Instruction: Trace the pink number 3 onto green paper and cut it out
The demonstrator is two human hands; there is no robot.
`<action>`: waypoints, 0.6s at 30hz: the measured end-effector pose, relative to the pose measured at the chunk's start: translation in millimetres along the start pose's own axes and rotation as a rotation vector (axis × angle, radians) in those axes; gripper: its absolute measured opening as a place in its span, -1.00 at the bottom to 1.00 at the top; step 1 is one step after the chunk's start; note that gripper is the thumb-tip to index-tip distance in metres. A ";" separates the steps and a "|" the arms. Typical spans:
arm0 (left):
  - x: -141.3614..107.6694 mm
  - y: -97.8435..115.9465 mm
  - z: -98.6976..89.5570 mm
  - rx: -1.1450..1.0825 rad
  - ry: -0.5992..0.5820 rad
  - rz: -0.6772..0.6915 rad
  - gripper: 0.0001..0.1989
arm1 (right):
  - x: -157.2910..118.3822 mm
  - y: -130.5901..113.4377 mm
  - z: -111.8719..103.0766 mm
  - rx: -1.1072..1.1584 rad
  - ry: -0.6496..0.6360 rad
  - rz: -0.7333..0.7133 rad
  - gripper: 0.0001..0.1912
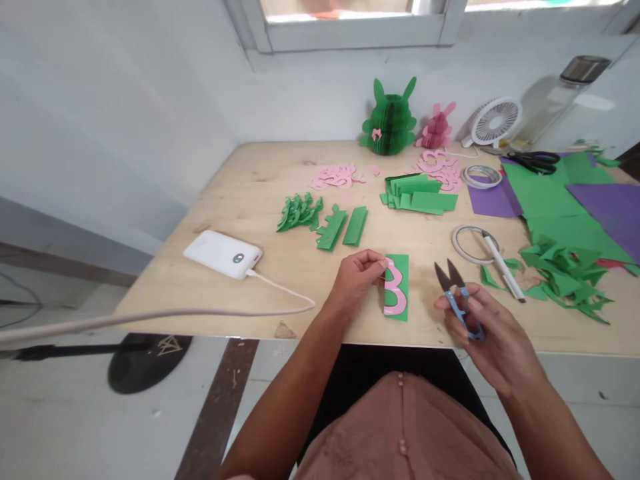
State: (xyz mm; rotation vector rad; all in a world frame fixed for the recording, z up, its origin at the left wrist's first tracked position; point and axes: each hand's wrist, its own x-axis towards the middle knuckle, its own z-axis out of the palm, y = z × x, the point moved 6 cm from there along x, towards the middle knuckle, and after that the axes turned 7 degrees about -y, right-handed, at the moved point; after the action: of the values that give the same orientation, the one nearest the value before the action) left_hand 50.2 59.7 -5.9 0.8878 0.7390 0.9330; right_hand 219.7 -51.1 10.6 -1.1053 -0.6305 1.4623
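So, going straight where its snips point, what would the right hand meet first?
Probably the pile of green paper strips, beyond a bare stretch of table, judging by the snips in the right hand. How high the blades sit is unclear, so they might pass over it.

The wooden bench carries a white power bank, green paper scraps and pink cutouts. A white fan stands near the wall.

The surface is smooth pale wood; beside the white plastic power bank, matt green paper strips.
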 end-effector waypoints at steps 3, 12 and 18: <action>-0.4 0.1 -0.9 0.003 0.005 0.004 -0.82 | 2.1 1.4 0.2 -0.200 0.047 -0.042 -0.76; 0.5 0.7 -2.3 -0.021 0.005 -0.002 -0.77 | 13.1 6.5 6.5 -0.493 0.065 -0.005 -0.53; -0.9 2.9 -2.9 -0.011 0.004 0.017 -0.82 | 16.6 8.3 6.5 -0.512 0.064 -0.016 -0.57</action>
State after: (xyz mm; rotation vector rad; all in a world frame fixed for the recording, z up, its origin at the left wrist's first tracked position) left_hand 46.4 60.6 -4.5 0.8840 0.7298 0.9535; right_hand 211.5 -35.8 1.4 -1.5270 -0.9993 1.2756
